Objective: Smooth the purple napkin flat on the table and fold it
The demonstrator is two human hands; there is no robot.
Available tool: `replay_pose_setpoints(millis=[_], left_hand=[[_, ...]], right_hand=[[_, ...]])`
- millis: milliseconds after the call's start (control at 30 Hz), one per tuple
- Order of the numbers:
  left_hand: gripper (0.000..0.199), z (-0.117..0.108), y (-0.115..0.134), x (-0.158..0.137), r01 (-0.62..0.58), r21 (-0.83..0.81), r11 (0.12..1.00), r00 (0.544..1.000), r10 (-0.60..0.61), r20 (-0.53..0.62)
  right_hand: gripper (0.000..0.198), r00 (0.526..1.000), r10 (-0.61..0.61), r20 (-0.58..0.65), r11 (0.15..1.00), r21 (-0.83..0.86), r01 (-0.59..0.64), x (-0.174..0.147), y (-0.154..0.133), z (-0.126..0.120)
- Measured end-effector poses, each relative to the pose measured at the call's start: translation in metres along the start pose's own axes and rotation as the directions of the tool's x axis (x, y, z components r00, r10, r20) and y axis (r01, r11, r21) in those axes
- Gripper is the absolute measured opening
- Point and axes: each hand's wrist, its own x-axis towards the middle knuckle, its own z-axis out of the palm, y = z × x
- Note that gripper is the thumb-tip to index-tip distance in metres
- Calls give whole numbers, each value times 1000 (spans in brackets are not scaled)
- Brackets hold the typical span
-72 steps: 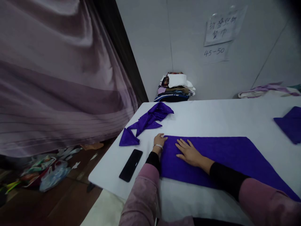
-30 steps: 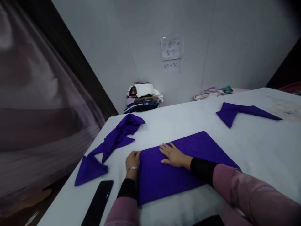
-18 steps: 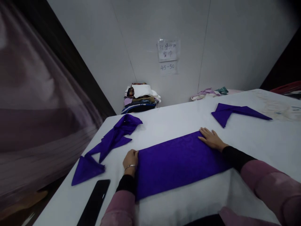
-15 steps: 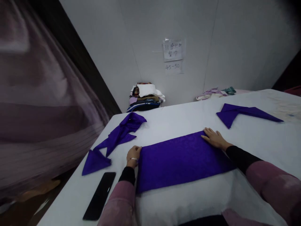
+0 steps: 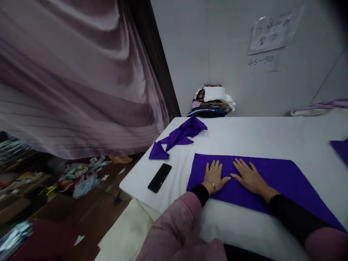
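Both of my hands lie flat and open, gripping nothing: my left hand (image 5: 214, 174) and my right hand (image 5: 248, 176) press palm-down, side by side with thumbs nearly meeting, on the purple cloth (image 5: 274, 181). That cloth is spread as a flat folded strip on the white table (image 5: 261, 136), near the table's front edge, and my hands sit toward its left end. It runs off to the right along that edge, and I cannot see where its far end lies under my right sleeve. I see a thin bracelet (image 5: 210, 183) on my left wrist. A black phone (image 5: 160, 177) lies face up near the table's front left corner, just left of the cloth and apart from it. A second purple cloth (image 5: 178, 139), twisted and bunched, lies along the left edge toward the back. A stack of folded fabrics (image 5: 212, 101) sits past the table's back edge against the wall, and a handwritten paper sign (image 5: 273, 30) hangs on that wall. A mauve curtain (image 5: 76, 76) hangs beyond the left edge.
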Motion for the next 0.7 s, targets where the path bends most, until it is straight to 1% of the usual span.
replay_pose_setpoints(millis=[100, 133, 200, 267, 300, 333, 367, 400, 433, 500, 533, 567, 600, 633, 700], left_hand=[[75, -13, -36, -6, 38, 19, 999, 999, -39, 21], [74, -18, -50, -10, 73, 25, 997, 997, -73, 27], [69, -32, -81, -21, 201, 57, 978, 978, -203, 37], [61, -46, -106, -35, 362, 106, 926, 931, -364, 2], [59, -52, -114, -43, 438, 122, 891, 899, -437, -40], [58, -57, -117, -51, 493, 128, 861, 870, -485, -86], [58, -59, -114, -58, 515, 126, 848, 856, -502, -126], [58, -60, -106, -65, 504, 117, 856, 861, -485, -154], [60, -57, -93, -72, 452, 108, 885, 886, -432, -167], [66, -46, -57, -82, 252, 77, 965, 962, -241, -129], [70, -38, -38, -86, 145, 59, 988, 984, -138, -110], [73, -30, -20, -89, 54, 43, 998, 994, -50, -97], [74, -22, -4, -90, -12, 28, 1000, 996, 15, -89], [77, -15, 8, -91, -54, 12, 998, 995, 54, -79], [80, -6, 23, -91, -91, -14, 996, 994, 90, -54]], right_hand=[[73, 1000, 3, 6, 1000, -17, -3, -3, 5, -3], [74, 1000, 5, 10, 1000, -21, -4, -4, 5, -4], [73, 1000, 8, 18, 1000, -21, -8, -5, 5, -6], [73, 1000, 12, 26, 1000, -17, -11, -5, 6, -6], [72, 999, 13, 33, 1000, -15, -12, -5, 8, -6], [72, 999, 12, 41, 1000, -16, -11, -4, 9, -6], [73, 999, 13, 49, 1000, -17, -12, -3, 10, -5], [73, 998, 18, 60, 1000, -17, -17, -2, 9, -5], [74, 997, 33, 72, 999, -13, -32, -1, 7, -6], [73, 995, 59, 77, 998, 2, -59, -2, -7, -7], [71, 996, 57, 65, 998, 13, -58, -4, -19, -9], [69, 998, 40, 44, 999, 24, -41, -6, -32, -9], [66, 1000, 6, 15, 999, 33, -7, -10, -47, -10], [63, 999, -32, -11, 999, 40, 32, -14, -62, -10], [62, 997, -76, -31, 996, 46, 78, -22, -85, -8]])
